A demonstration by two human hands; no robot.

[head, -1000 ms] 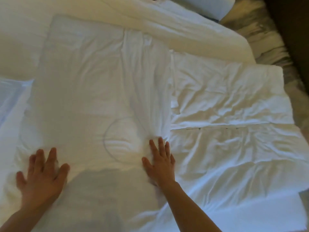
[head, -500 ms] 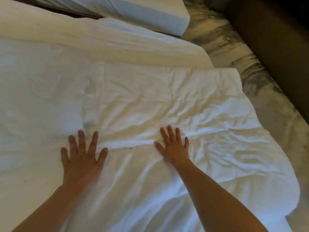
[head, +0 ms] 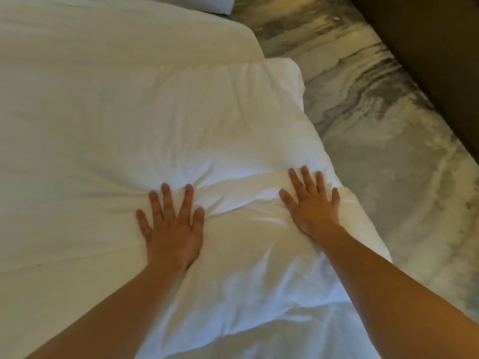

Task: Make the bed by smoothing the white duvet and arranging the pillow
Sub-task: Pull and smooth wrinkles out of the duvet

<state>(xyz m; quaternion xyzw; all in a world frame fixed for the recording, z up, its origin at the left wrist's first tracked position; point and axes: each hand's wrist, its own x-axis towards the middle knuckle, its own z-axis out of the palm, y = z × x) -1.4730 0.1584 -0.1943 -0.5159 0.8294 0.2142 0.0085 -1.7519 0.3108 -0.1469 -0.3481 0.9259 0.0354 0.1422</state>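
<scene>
**A:** While both palms lie flat on the white duvet, let's talk technique. The left hand is spread wide with its fingers straight, pressing down and gripping nothing. The right hand does the same, near the duvet's edge above the marbled floor.

**B:** And there's the trouble: a raised crease runs between them, with folds bunched just ahead of the left hand.

**A:** So I'd say sweep outward toward that edge, palms low and pressure even. That way the ridge flattens instead of rolling ahead.

**B:** Go lightly too, I reckon. Soft filling will likely dent under a heavy palm and spring back rumpled.

**A:** Where's the pillow?

**B:** There's only a pale corner at the top edge, probably the pillow, well apart from both hands. Arranging it looks like a job not yet done.
</scene>
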